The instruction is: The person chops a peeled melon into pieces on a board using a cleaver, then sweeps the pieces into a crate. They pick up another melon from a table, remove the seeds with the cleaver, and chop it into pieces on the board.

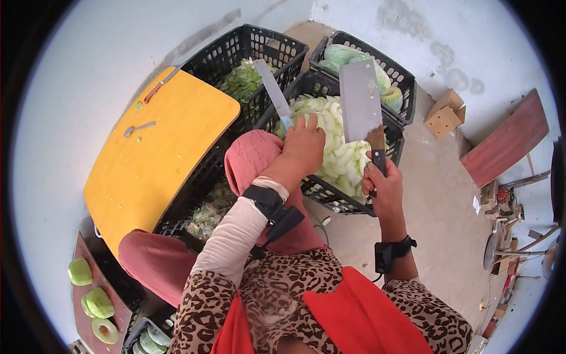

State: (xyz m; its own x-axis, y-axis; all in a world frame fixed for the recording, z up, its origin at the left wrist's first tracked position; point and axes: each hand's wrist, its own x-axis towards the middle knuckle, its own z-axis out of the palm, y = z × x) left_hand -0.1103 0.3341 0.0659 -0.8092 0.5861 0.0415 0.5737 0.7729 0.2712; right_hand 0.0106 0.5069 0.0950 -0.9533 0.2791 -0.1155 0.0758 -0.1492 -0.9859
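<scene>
My left hand (303, 147) is closed around the light-blue handle of a long-bladed knife (273, 88), whose blade points up and away from me. In my right hand (384, 183) is a broad cleaver (361, 100), gripped by its dark handle with the blade upright. Both blades are over or beside a black crate (348, 205) heaped with pale-green sliced gourd pieces (337, 154). The fingertips of my left hand partly hide the knife handle.
A yellow board (159, 159) at left carries a spoon (140, 128) and a brown-handled tool (162, 85). Behind are a crate of green peelings (244, 79) and one of whole gourds (339, 54). Peeled gourd pieces (99, 302) lie lower left; a cardboard box (445, 115) stands right.
</scene>
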